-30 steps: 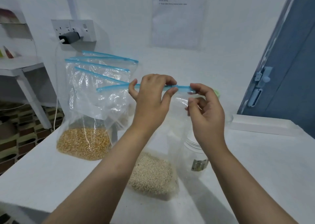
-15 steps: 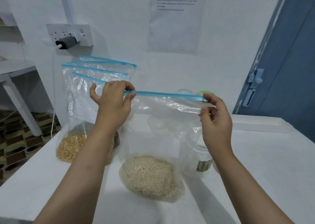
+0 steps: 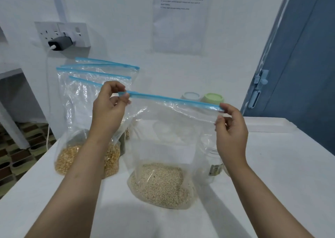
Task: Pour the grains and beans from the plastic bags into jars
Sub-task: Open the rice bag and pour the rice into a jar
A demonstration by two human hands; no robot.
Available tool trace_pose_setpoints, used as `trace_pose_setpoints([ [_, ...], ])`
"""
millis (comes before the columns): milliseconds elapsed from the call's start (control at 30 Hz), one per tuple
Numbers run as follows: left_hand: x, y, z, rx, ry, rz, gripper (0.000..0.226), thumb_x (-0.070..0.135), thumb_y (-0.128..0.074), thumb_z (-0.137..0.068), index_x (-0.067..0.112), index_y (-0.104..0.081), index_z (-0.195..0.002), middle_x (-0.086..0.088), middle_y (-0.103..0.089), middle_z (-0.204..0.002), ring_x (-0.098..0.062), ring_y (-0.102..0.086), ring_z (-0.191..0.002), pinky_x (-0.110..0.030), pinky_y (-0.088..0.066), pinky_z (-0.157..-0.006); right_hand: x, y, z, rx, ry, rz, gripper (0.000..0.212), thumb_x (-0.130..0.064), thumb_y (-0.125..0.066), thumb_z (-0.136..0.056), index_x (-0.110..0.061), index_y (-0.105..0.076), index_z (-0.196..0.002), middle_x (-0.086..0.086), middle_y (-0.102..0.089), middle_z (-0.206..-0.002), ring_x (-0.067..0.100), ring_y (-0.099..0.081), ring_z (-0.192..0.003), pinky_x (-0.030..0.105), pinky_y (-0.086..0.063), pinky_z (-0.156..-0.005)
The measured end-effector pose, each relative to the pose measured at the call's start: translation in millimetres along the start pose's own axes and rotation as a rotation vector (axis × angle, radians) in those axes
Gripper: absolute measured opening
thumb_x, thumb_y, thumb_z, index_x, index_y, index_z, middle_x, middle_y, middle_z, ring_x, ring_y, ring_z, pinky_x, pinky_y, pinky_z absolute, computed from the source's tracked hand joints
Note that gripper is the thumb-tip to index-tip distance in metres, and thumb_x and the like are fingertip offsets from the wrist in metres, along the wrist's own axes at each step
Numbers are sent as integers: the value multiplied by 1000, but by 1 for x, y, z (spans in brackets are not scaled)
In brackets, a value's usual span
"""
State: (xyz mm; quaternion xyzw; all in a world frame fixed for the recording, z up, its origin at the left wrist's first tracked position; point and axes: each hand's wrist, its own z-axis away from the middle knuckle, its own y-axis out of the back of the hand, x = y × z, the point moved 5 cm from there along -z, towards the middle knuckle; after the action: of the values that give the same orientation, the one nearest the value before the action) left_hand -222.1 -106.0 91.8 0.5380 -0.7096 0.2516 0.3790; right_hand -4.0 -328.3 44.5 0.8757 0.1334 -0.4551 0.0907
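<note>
A clear zip bag (image 3: 163,138) with pale small grains at its bottom stands upright on the white table (image 3: 281,174). My left hand (image 3: 108,109) pinches the left end of its blue zip strip. My right hand (image 3: 230,127) pinches the right end of the strip. Behind the bag's right side stands a clear glass jar (image 3: 212,163) with a metal clasp, partly hidden by the bag and my right wrist.
Several more blue-zipped bags (image 3: 79,100) stand at the left; the front one holds yellow corn kernels. A white lid (image 3: 191,96) and a green lid (image 3: 213,98) sit near the wall. A white tray (image 3: 268,125) lies at the right, beside a blue door (image 3: 308,65).
My left hand slid left along the zip strip, away from my right hand, so the strip is now stretched out between them. The view shifted slightly.
</note>
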Motion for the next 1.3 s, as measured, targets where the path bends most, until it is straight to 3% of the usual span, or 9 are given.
trace_pose_setpoints([
  [233,-1,-6,9,105,48,177,17,5,-51,-101,22,-49,-98,6,-53,-96,-5,-60,-66,-36,-58,-89,-3,3,6,2,41,83,33,-6,-48,-100,-26,-59,-123,-1,-61,-116,18,-62,-93,43,-55,-85],
  [433,9,-16,22,88,27,270,8,9,-59,-99,16,-56,-101,8,-62,-91,-10,-63,-72,-34,-58,-84,-32,3,13,-90,416,647,28,-17,-51,-99,-20,-66,-123,8,-46,-143,29,-41,-128,45,-34,-107],
  [600,28,-32,37,-41,-36,361,10,9,-62,-94,18,-59,-97,8,-67,-87,-14,-66,-73,-25,-56,-79,-65,-22,28,-321,734,587,37,-20,-54,-97,-24,-62,-132,5,-56,-139,28,-52,-123,45,-34,-103],
  [733,30,-38,43,-53,-48,406,12,16,-64,-90,20,-60,-100,1,-64,-95,-15,-66,-76,-25,-54,-81,-64,-52,23,-455,723,617,43,-23,-53,-100,-35,-54,-141,6,-59,-123,24,-54,-110,46,-40,-96],
  [833,17,-38,47,-125,-67,380,31,12,-63,-94,27,-53,-119,-5,-58,-114,-15,-64,-95,-26,-51,-92,-62,-58,12,-439,686,484,46,-6,-51,-97,-27,-60,-138,6,-55,-100,25,-53,-89,47,-47,-77],
  [967,-27,-40,73,-291,-8,177,52,28,-60,-95,49,-36,-136,2,-61,-125,-13,-60,-115,-28,-46,-100,-60,-60,10,-386,664,421,43,-3,-50,-97,-18,-62,-135,7,-52,-96,27,-52,-85,48,-49,-71],
  [1067,-70,-40,105,-324,165,69,40,33,-57,-97,45,-44,-133,16,-65,-116,-2,-60,-116,-27,-44,-102,-58,-58,7,-347,656,390,40,-1,-51,-97,-13,-63,-133,7,-53,-96,25,-54,-86,48,-49,-71],
  [1200,-94,-30,117,-168,283,83,12,21,-55,-98,19,-67,-99,12,-70,-86,-4,-65,-84,-32,-52,-87,-60,-60,7,-340,669,372,40,3,-55,-95,-10,-65,-131,8,-54,-97,14,-51,-91,48,-50,-74],
  [1300,-83,-21,97,-51,279,183,10,23,-59,-92,19,-68,-90,12,-69,-74,-1,-63,-73,-19,-54,-75,-73,-60,4,-301,684,340,42,5,-55,-94,-10,-64,-132,7,-53,-98,14,-52,-92,44,-50,-76],
])
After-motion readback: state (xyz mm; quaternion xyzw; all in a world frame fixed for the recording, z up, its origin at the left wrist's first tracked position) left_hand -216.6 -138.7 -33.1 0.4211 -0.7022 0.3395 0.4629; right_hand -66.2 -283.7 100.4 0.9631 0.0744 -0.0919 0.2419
